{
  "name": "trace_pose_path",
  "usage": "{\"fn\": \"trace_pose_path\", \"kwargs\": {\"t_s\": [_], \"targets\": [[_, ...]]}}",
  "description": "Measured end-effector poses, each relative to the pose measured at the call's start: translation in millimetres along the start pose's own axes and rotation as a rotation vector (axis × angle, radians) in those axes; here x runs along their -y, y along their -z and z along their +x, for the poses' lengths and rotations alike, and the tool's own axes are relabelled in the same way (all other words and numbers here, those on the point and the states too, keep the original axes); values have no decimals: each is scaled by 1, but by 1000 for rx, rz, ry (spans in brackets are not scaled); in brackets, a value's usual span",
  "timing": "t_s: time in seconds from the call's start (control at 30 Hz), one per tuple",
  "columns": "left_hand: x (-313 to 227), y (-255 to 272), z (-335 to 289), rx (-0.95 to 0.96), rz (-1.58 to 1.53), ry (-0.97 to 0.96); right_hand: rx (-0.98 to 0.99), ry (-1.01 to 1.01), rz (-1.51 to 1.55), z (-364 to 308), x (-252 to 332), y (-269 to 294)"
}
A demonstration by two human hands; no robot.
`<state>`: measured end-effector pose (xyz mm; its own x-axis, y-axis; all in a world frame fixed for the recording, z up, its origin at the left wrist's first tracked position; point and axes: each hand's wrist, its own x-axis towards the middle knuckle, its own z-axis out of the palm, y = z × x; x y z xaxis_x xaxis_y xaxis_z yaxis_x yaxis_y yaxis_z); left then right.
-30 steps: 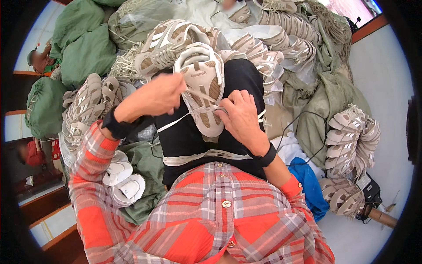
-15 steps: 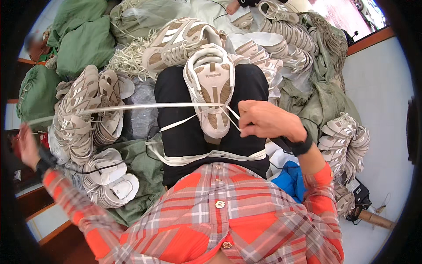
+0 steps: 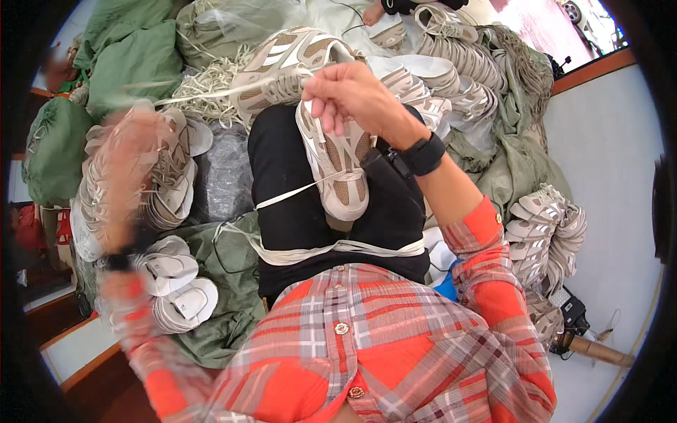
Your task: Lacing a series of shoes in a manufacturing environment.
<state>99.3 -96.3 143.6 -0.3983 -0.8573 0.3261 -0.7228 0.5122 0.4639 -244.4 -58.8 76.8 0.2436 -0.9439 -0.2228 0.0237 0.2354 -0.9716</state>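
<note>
A beige-and-white shoe upper (image 3: 343,189) lies along my black-trousered lap, its toe toward me. Above its far end, my right hand (image 3: 352,95) pinches a pale shoelace (image 3: 233,90) between thumb and forefinger. That lace stretches leftward and fades into blur. On the left, my left hand (image 3: 134,158) is smeared by motion over the stacked shoe uppers, so its fingers cannot be made out. Another lace stretch runs across the upper's toe and down to the left thigh. A bundle of white laces (image 3: 338,249) lies across my lap, close to my shirt.
Beyond my knees sits another beige shoe upper (image 3: 289,67) beside a heap of loose laces (image 3: 208,92). Stacks of uppers (image 3: 546,236) stand to the right and far right. Green sacks (image 3: 134,67) fill the far left. Another person's hand (image 3: 373,13) shows at the top.
My right hand has moved up and left from beside the toe to above the upper's far end. My left hand has swung upward and inward from the far left. The taut lace across the toe has shifted away.
</note>
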Motion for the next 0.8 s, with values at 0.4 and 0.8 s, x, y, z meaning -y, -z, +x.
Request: {"fn": "trace_pose_path", "kwargs": {"t_s": [0.4, 0.8], "targets": [[-78, -70, -61, 787, -615, -203, 208, 530, -444, -66, -12, -53], [129, 26, -192, 632, -296, 556, -243, 86, -311, -114, -74, 56]]}}
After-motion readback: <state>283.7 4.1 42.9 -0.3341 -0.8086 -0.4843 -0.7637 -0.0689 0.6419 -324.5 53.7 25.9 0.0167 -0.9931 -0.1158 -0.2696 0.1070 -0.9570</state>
